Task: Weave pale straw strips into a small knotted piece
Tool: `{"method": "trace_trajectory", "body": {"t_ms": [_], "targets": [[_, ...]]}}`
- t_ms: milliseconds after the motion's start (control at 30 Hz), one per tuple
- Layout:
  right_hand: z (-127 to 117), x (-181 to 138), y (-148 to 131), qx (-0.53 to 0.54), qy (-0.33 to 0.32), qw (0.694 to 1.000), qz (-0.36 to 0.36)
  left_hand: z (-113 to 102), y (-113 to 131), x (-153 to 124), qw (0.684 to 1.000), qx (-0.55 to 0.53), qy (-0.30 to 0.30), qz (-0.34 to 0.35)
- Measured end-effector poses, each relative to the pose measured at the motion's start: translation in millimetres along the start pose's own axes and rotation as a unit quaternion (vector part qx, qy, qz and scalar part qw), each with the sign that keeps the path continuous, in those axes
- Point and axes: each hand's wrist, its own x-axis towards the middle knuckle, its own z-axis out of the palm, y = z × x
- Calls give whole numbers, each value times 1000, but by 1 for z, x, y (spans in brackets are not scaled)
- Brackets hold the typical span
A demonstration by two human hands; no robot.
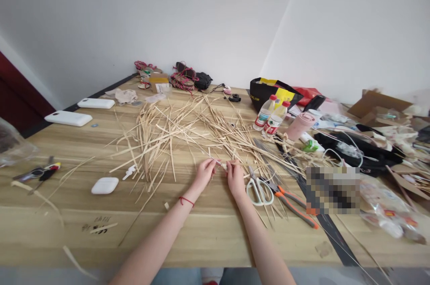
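Note:
My left hand (pixel 204 173) and my right hand (pixel 235 178) meet over the near middle of the table, fingertips almost touching. Both are closed in a pinch on a small pale piece of straw work (pixel 223 166) between them; its exact shape is too small to make out. From the left fingertips a thin light strip (pixel 193 140) runs up and leftward across the straw. Loose straw strips (pixel 151 141) spread in a wide heap just beyond the hands. White-handled scissors (pixel 259 191) lie right beside my right wrist, with orange-and-grey pliers (pixel 292 204) next to them.
Two water bottles (pixel 275 119), a pink cup (pixel 300 124) and a black-and-yellow bag (pixel 258 92) stand at the right. Beyond them is clutter with a black bag (pixel 366 153). On the left lie a white earphone case (pixel 105 185), white power banks (pixel 69 118) and tools (pixel 43 172).

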Motion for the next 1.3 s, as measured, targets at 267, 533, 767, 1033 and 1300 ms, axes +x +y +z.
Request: {"method": "trace_trajectory", "body": {"t_ms": [267, 533, 767, 1033, 1300], "targets": [[-1, -5, -10, -65, -48, 997, -18, -4, 3, -1, 999, -10, 41, -18], [3, -6, -10, -72, -51, 996, 0, -4, 6, -1, 997, -45, 55, -28], [6, -6, -6, -47, -33, 998, 13, -5, 10, -2, 997, -71, 26, -35], [6, -5, -6, -27, -30, 999, 6, -5, 12, -3, 992, -113, 21, -60], [6, -5, -4, -12, -22, 1000, 2, -4, 9, 1, 992, -100, 45, -69]]}}
